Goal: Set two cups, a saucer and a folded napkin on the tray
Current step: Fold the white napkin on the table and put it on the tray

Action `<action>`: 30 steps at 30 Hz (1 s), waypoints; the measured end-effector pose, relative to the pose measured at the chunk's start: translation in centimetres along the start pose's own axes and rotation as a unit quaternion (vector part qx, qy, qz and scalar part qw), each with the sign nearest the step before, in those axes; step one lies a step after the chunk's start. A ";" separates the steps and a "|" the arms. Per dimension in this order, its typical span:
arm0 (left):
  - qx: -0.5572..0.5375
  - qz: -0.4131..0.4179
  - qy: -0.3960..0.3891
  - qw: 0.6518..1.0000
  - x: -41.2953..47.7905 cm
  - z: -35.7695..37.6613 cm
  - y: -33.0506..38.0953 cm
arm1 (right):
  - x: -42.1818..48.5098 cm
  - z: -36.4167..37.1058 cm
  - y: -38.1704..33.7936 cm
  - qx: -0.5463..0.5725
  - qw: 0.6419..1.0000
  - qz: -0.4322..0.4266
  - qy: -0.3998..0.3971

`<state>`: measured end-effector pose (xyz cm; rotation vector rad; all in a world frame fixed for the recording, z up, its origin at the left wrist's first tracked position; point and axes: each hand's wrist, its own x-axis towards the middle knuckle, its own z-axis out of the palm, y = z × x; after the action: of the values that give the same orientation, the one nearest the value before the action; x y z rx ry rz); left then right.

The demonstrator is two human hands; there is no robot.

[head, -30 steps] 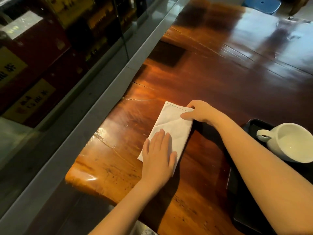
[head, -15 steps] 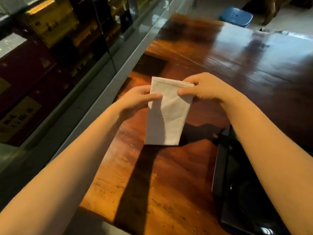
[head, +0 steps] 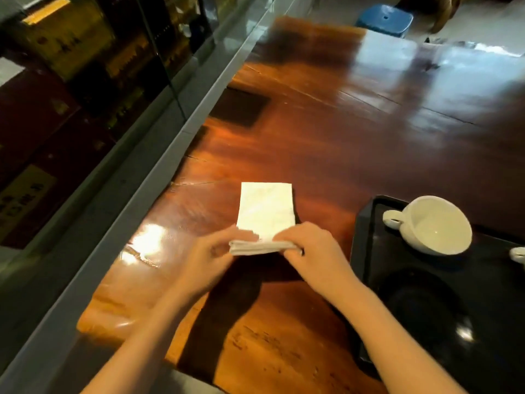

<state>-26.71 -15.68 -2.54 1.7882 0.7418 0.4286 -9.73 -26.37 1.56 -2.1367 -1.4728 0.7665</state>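
A white folded napkin point(head: 265, 211) is held just over the wooden table, left of the tray. My left hand point(head: 211, 258) pinches its near left corner and my right hand point(head: 311, 253) pinches its near right corner, with the folded edge between them. A black tray point(head: 360, 251) sits at the right. On it stands a white cup point(head: 434, 226) with its handle to the left. A dark saucer point(head: 420, 305) lies nearer me on the tray. Part of a second white cup point(head: 518, 255) shows at the right frame edge.
The glossy wooden table point(head: 341, 123) stretches ahead. A grey metal ledge point(head: 136, 191) and a glass display case point(head: 71, 81) run along the left. A dark square patch point(head: 241, 108) is on the table far left. A blue stool point(head: 383, 19) stands beyond the table.
The napkin was pressed flat on the table, then lifted upright by both hands. Now it is lowered again with my hands gripping its near end.
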 end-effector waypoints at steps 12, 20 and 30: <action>0.097 0.066 -0.081 0.990 -3.0 1.2 -3.2 | -2.7 3.4 3.8 -0.081 0.987 -0.084 -0.108; 0.013 0.042 -0.044 0.998 -2.9 0.8 -2.7 | -1.2 3.3 4.8 -0.182 0.954 -0.102 -0.214; 0.105 0.012 -0.067 0.992 0.4 1.0 -2.5 | -1.3 3.2 4.2 0.103 0.990 0.060 -0.080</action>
<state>-26.51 -15.60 -5.20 2.0036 0.6932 0.2502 -9.22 -28.95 -3.20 -2.0602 -1.2847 1.1063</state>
